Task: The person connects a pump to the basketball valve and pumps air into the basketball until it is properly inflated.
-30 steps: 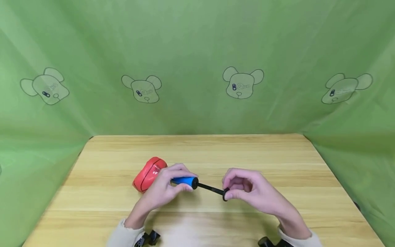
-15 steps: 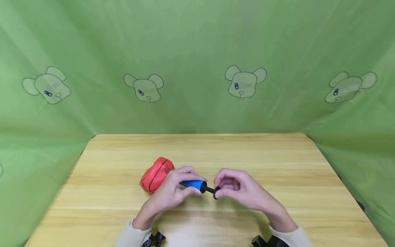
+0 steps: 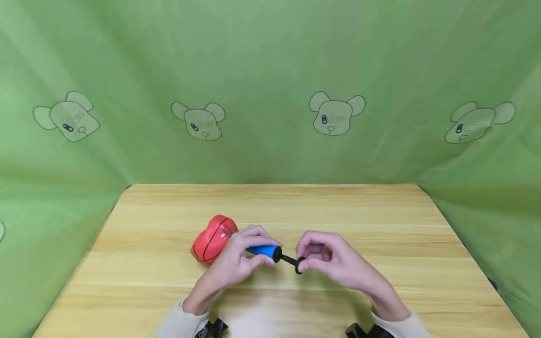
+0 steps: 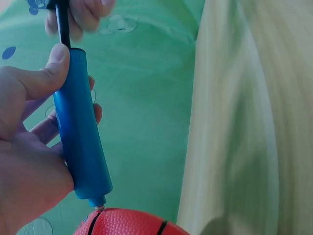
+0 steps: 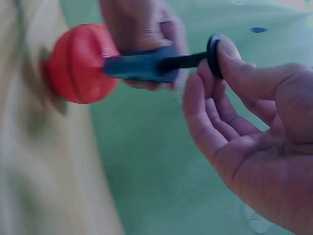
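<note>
A blue hand pump (image 4: 80,122) lies in the grip of my left hand (image 3: 234,260), its thumb and fingers wrapped round the barrel. The pump's tip meets a red ball (image 3: 213,241) with black lines, dented in the head view and resting on the table. My right hand (image 3: 336,260) pinches the round black handle (image 5: 213,56) between thumb and fingers. Part of the black rod (image 5: 188,61) shows between barrel and handle. In the left wrist view the tip sits at the ball's surface; how deep it goes is hidden.
Under both hands is a light wooden table (image 3: 338,206). A green curtain (image 3: 262,159) printed with bear heads hangs behind it and at the sides. Black wrist-worn devices (image 3: 213,328) sit at both sleeves.
The right hand pushed the handle left toward the barrel, shortening the exposed rod, then drew it slightly back out. The left hand, pump and ball shifted a little to the right in view.
</note>
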A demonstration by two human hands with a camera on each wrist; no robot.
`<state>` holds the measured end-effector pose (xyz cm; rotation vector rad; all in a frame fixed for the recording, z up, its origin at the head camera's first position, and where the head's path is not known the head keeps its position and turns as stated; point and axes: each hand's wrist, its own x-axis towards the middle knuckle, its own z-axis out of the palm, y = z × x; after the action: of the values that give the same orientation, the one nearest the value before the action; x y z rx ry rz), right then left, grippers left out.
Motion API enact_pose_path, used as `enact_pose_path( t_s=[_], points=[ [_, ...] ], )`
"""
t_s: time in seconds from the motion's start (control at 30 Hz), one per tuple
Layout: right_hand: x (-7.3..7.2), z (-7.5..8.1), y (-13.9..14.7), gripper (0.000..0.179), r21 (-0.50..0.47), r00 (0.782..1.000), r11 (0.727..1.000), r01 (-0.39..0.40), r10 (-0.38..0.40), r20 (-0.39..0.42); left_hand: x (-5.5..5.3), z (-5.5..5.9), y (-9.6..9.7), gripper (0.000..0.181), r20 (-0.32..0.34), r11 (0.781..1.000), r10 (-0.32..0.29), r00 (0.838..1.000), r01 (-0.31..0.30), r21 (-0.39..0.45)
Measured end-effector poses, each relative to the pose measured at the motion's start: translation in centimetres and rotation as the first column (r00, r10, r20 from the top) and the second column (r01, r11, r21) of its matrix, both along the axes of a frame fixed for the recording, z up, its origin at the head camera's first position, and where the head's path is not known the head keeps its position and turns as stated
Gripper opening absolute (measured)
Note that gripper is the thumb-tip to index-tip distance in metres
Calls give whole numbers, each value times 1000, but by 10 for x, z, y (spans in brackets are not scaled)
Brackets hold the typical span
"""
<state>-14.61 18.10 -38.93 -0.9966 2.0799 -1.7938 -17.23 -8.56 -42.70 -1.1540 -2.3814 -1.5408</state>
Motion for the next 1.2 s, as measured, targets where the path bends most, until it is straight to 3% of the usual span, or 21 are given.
enact_pose_path(
  t_s=[0.13, 0.23, 0.37, 0.47, 0.57, 0.67, 0.8, 1.0, 1.1, 1.2],
  points=[
    [-6, -16, -9, 12, -19, 1000, 1000, 9, -9, 25, 3, -1, 4, 23, -9, 1000, -12, 1000, 11, -25],
    [-6, -15, -8, 12, -26, 999, 1000, -11, 11, 31, 3, -1, 5, 22, -15, 999, -19, 1000, 18, -38],
    [2, 5, 9, 15, 9, 999, 999, -49, 49, -16, 1, 0, 1, 24, 9, 999, -4, 1000, 4, -31],
    [11, 22, 27, 23, -1, 991, 996, -86, 86, -103, 0, 2, -2, 25, 31, 1000, 12, 999, -11, -19],
    [17, 29, 35, 30, -14, 981, 995, -103, 99, -168, -1, 3, -4, 25, 37, 1000, 13, 999, -13, -4],
    [15, 26, 27, 25, 14, 989, 997, -74, 75, -129, -1, 2, -3, 25, 22, 1000, 6, 1000, -6, 4],
    [5, 9, 6, 13, 43, 999, 999, -27, 29, -34, 1, 0, 3, 24, 20, 1000, -13, 1000, 13, 1],
    [-4, -11, -9, 10, 57, 1000, 998, 1, -3, 25, 4, -4, 7, 24, 27, 999, -42, 999, 43, -21],
    [-2, -7, -4, 10, 76, 1000, 997, -23, 24, -5, 4, -4, 6, 24, 20, 998, -49, 999, 50, -30],
    [6, 9, 10, 15, 81, 993, 996, -49, 57, -105, 3, -2, 4, 24, 19, 999, -48, 999, 48, -21]
  ],
)
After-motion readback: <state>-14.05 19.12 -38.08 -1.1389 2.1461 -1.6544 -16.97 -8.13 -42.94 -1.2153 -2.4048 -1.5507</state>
